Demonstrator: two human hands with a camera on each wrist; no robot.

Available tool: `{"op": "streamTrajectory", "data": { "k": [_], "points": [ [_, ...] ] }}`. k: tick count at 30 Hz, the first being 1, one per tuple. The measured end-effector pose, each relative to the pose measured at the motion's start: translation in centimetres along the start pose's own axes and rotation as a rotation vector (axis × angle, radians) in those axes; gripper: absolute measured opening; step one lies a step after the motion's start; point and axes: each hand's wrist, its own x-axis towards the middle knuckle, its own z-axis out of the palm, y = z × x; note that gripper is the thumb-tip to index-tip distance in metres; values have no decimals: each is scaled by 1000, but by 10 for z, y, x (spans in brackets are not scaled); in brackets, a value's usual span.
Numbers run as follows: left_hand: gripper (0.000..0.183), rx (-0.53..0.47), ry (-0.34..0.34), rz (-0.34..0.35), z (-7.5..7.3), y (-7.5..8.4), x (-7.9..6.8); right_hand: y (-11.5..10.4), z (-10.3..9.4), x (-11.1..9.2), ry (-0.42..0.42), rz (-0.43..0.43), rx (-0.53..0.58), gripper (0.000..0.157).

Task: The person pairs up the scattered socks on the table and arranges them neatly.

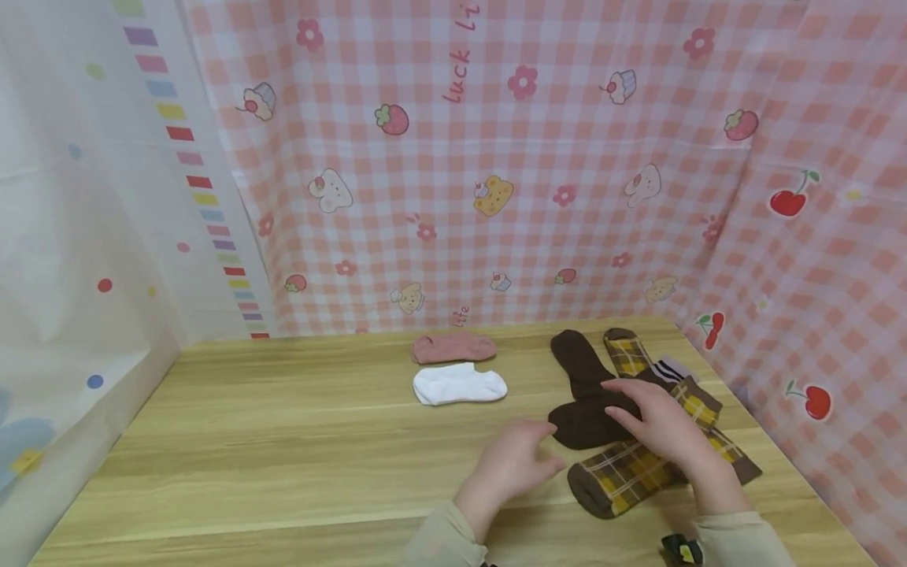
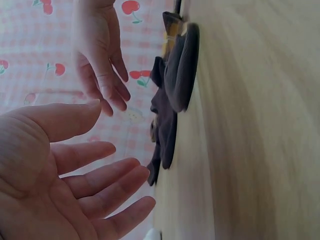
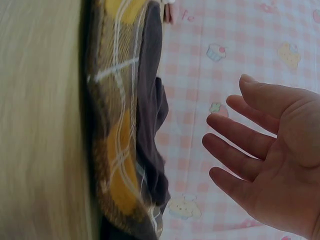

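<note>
Beige sleeves (image 1: 740,539) end at two relaxed hands: the right hand (image 1: 662,421), fingers loosely spread, hovers over the nearer dark brown sock (image 1: 584,425), while the left hand (image 1: 510,465), fingers parted, hangs just beside that sock's toe, apart from it. Behind lies another dark brown sock (image 1: 583,364). Yellow-and-brown plaid socks (image 1: 623,480) spread around and under them toward the right, near a black-striped cuff (image 1: 676,368). Farther left on the wood-grain table (image 1: 283,441) sit white low-cut socks (image 1: 459,386), with dusty-pink socks (image 1: 453,349) behind, before a pink gingham curtain (image 1: 439,157).
</note>
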Motion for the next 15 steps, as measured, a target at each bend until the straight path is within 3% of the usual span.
{"op": "streamTrajectory", "data": {
  "k": [8, 15],
  "points": [
    [45, 16, -21, 4, 8, 11, 3, 14, -10, -4, -21, 66, 8, 38],
    [46, -19, -39, -71, 15, 17, 4, 29, -14, -5, 16, 61, -22, 37]
  ]
}}
